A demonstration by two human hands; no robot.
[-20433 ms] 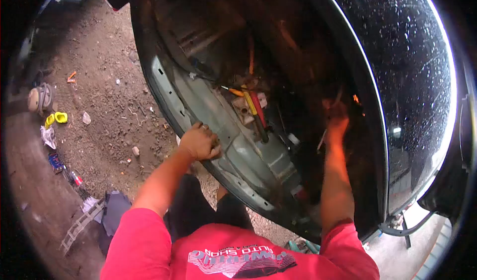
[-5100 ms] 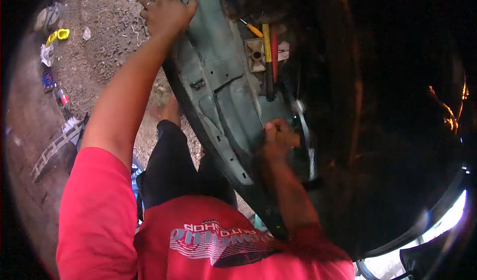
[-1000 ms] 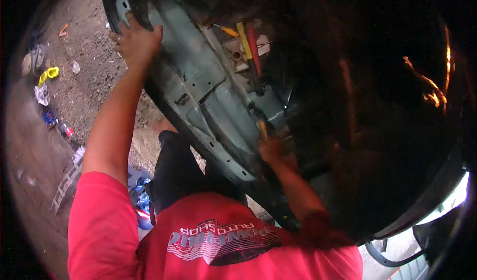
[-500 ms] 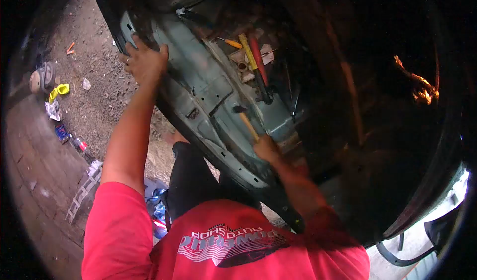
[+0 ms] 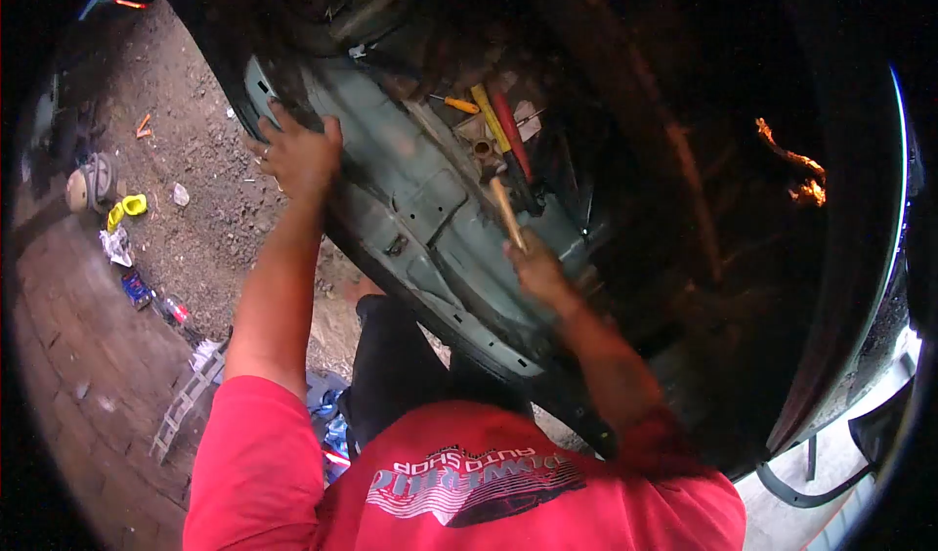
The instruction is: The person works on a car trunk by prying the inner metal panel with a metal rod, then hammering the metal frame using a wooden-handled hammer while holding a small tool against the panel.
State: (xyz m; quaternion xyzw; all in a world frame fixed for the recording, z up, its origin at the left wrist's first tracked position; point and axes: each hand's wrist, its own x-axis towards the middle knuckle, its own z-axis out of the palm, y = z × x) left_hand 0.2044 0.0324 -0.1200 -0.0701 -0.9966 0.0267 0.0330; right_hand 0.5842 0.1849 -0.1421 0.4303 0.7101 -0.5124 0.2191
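My right hand [image 5: 538,266] is closed around the wooden handle of a small hammer [image 5: 507,211], whose dark head is over the grey metal panel near the tools. My left hand [image 5: 301,156], fingers spread, rests on the outer edge of the car body's panel [image 5: 415,185]. Beyond the hammer head lie a yellow-handled tool [image 5: 493,121], a red-handled tool [image 5: 511,133] and an orange screwdriver [image 5: 459,105]. A pale block with a round hole [image 5: 481,147] sits beside them.
Gravelly ground [image 5: 195,126] lies left of the car, with yellow objects [image 5: 128,209], a bottle [image 5: 176,309] and a ladder-like strip [image 5: 186,404]. A dark raised lid or body panel [image 5: 723,287] fills the right side. Blue plastic [image 5: 335,424] is by my legs.
Over the last second the hammer has come up off the lower panel and swung toward the tools. Earlier my right hand was deeper in the dark interior. My left hand stays on the edge.
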